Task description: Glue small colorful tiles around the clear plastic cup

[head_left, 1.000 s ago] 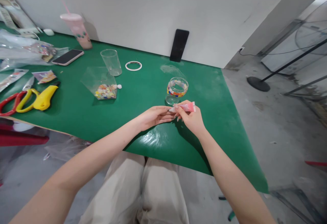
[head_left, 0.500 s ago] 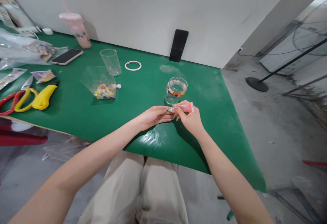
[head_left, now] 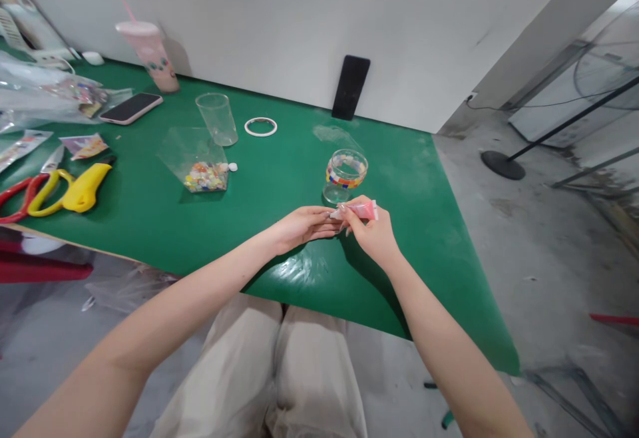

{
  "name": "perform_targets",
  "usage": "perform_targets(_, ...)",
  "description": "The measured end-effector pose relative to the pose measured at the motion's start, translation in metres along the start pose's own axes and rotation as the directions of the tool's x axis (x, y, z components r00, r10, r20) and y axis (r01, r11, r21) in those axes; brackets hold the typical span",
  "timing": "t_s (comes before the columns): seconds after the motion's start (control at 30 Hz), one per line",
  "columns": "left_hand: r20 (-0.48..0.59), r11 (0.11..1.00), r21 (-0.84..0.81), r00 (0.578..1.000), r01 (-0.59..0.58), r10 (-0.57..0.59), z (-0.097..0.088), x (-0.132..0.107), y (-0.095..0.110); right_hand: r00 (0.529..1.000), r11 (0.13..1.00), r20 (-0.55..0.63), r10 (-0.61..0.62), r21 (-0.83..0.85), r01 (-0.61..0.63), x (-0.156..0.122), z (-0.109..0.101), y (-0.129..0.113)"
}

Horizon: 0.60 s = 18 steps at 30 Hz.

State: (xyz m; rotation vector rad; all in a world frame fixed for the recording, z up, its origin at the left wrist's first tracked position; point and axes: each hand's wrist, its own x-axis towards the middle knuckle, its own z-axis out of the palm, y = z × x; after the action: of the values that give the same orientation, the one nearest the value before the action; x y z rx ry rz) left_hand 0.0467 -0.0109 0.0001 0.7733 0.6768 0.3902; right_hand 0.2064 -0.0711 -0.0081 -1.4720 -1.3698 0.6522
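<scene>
My right hand [head_left: 372, 233] is closed round a small pink tube [head_left: 360, 210], its nozzle pointing left. My left hand [head_left: 302, 225] meets that nozzle with its fingertips pinched together; what they hold is too small to make out. Both hands hover just above the green table [head_left: 279, 172]. Right behind them stands a clear glass [head_left: 344, 175] with a band of coloured tiles around its rim.
A clear bag of coloured tiles [head_left: 200, 166], an empty plastic cup [head_left: 217, 118] and a white ring [head_left: 260, 126] lie to the left. Scissors and a yellow cutter [head_left: 74, 188], a phone [head_left: 130, 108], a pink tumbler [head_left: 148, 52] sit far left. A black phone [head_left: 350, 86] leans on the wall.
Both hands stay together at the tube's nozzle, with only a slight shift of the view.
</scene>
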Motion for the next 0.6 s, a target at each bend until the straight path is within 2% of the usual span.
perform_targets(0.23,-0.004,1.000,0.021,1.000,-0.007,0.008,-0.0011,0.0001,-0.0021,0.997,0.988,0.006,-0.074,-0.136,0.074,-0.0027,0.0001,-0.0056)
perform_targets(0.6,-0.001,0.999,0.034,1.000,-0.019,0.019,-0.0012,0.0017,-0.0033,0.991,0.978,-0.024,-0.129,-0.168,0.124,-0.0028,0.0011,-0.0030)
